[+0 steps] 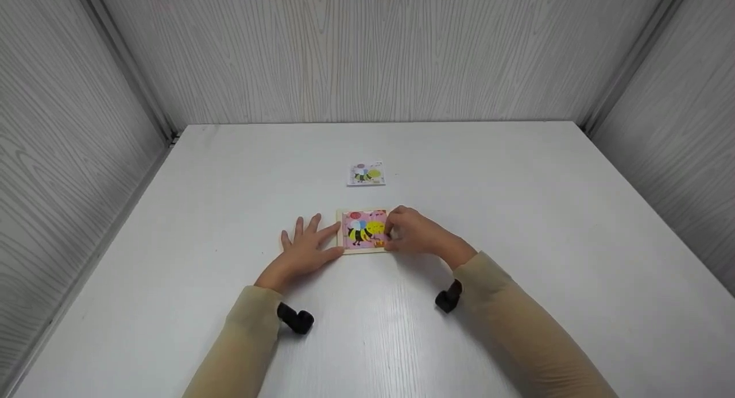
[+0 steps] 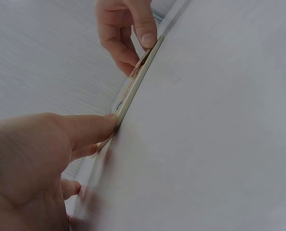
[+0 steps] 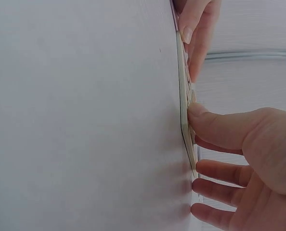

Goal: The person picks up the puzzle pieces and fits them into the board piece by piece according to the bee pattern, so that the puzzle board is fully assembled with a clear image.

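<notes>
A small square jigsaw puzzle (image 1: 363,230) with a bee picture on pink lies flat on the white table in a pale wooden frame (image 3: 183,86). My left hand (image 1: 304,250) is spread out beside it, thumb and index fingertips against the frame's left edge. At the opposite edge, the bent thumb and fingers of my right hand (image 1: 418,232) grip the puzzle and cover its right side. The left wrist view shows the right thumb (image 2: 147,36) on top near the frame's end. What lies between the right fingertips is hidden.
Behind the puzzle lies a small card (image 1: 367,174) with the same bee picture. Grey wood-grain panels (image 1: 367,53) stand at the back and both sides of the table (image 1: 517,174). A black wrist camera (image 1: 296,319) sits by the left sleeve, another (image 1: 448,297) by the right.
</notes>
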The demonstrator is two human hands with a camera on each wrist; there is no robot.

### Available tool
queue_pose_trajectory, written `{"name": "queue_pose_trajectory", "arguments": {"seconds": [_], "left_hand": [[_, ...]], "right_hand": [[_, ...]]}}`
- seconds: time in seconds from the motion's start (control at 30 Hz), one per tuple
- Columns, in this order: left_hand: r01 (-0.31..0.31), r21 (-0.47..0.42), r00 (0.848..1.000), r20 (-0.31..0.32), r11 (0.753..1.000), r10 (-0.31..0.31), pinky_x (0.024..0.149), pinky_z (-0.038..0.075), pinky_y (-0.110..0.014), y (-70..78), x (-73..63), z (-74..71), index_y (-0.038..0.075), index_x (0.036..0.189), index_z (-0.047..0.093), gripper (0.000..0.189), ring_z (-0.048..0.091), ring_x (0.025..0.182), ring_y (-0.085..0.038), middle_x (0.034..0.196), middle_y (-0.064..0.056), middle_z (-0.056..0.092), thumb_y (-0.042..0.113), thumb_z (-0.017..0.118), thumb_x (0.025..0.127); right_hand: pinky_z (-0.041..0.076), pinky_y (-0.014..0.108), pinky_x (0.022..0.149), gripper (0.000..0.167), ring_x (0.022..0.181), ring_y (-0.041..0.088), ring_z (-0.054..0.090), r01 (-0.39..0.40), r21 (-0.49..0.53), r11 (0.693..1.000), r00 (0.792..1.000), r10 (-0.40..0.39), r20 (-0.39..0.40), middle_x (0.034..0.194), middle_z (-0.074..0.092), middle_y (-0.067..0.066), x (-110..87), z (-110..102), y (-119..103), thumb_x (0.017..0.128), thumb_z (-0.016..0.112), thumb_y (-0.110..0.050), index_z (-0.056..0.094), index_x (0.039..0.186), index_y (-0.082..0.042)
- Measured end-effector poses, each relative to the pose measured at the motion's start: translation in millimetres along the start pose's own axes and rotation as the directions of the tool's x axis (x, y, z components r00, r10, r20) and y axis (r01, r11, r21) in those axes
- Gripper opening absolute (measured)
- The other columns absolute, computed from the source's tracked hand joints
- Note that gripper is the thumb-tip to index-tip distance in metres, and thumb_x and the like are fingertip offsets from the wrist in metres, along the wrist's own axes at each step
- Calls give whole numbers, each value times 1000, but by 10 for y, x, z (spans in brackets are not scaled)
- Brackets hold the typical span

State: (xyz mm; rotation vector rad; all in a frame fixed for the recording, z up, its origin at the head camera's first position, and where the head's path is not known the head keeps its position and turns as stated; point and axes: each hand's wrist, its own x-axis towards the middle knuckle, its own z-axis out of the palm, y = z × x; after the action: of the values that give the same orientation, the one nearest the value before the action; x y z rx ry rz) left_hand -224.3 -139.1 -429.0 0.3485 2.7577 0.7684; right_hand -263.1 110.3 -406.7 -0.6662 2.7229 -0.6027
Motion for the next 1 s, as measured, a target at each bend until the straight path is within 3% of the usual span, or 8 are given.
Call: {"name": "queue_pose_trajectory", "arguments": {"seconds": [0.33,0.63,1.0], "left_hand": [[14,-7,1000,10,1000,-14,100,-16,-61,0,3,9,26,146,30,63,-16,137,-39,155,-15,1,50,48,91],[5,2,1000,4,1000,-5,100,-15,-63,10,30,6,24,146,31,64,-15,137,-40,155,-16,3,49,49,91],[6,-3,1000,8,1000,-6,100,-17,-62,-9,26,28,24,146,31,64,-16,137,-39,155,-15,2,50,49,91]], "right_hand": [[38,33,99,25,108,19,46,15,-1,1000,1000,-15,-3,118,52,3,11,29,40,84,70,-23,66,108,-14],[38,36,98,25,109,22,46,78,-25,997,997,-79,-8,117,51,6,-11,7,42,85,68,-21,68,109,-15],[39,34,96,28,108,22,44,129,-54,990,991,-127,32,120,50,7,-22,-1,74,88,65,-24,68,115,-14]]}}
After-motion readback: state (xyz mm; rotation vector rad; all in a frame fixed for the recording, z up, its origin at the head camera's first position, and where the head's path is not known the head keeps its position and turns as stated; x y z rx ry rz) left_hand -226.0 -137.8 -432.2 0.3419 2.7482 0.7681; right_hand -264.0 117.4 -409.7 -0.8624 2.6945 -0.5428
